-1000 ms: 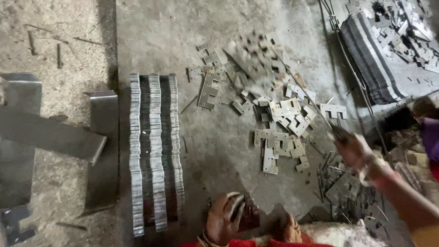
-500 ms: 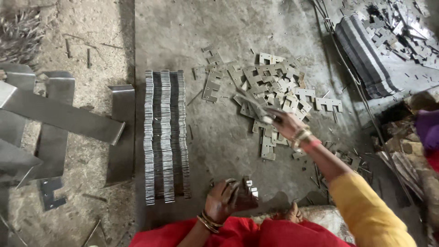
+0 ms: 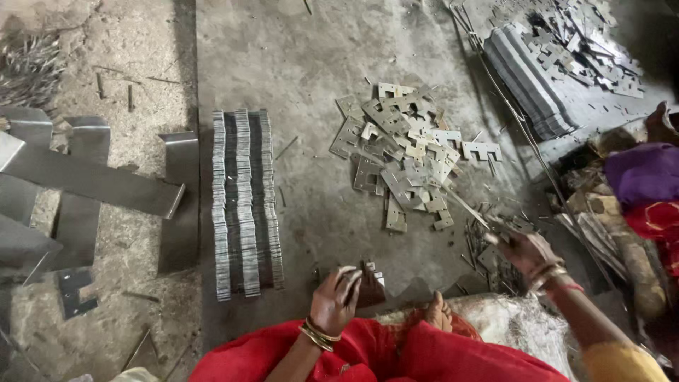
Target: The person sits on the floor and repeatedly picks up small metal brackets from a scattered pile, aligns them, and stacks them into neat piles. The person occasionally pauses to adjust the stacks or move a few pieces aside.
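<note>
Currently catalogued, near edge of a grey concrete floor point(image 3: 297, 49):

Left hand point(image 3: 338, 301), bangled, fingers curled shut around a small bundle of dark stamped metal plates point(image 3: 369, 284), held upright just above the floor, in front of the red-clad lap.

Right hand point(image 3: 525, 249), bangled, closed on a thin metal strip point(image 3: 467, 209) that slants toward the far left; its tip reaches the near right edge of the loose heap.

Loose heap of pale notched sheet-metal stampings point(image 3: 407, 155), mid-floor, well apart from the left hand's bundle.

Long ribbed row of stacked grey stampings set on edge point(image 3: 244, 201), left of centre, running near to far, its near end close to the left hand.

Bent grey sheet-metal offcuts point(image 3: 92, 180), far left, on rougher ground.

Second ribbed stack with scattered stampings on top point(image 3: 527, 78), far right.

Handling note, as a judgement: the bundle probably wants a firm squeeze with edges squared before anything joins it. Plates look thin and sharp-edged, so drawing pieces in by the strip and lifting them by their flats seems safer than raking with bare fingers.
</note>
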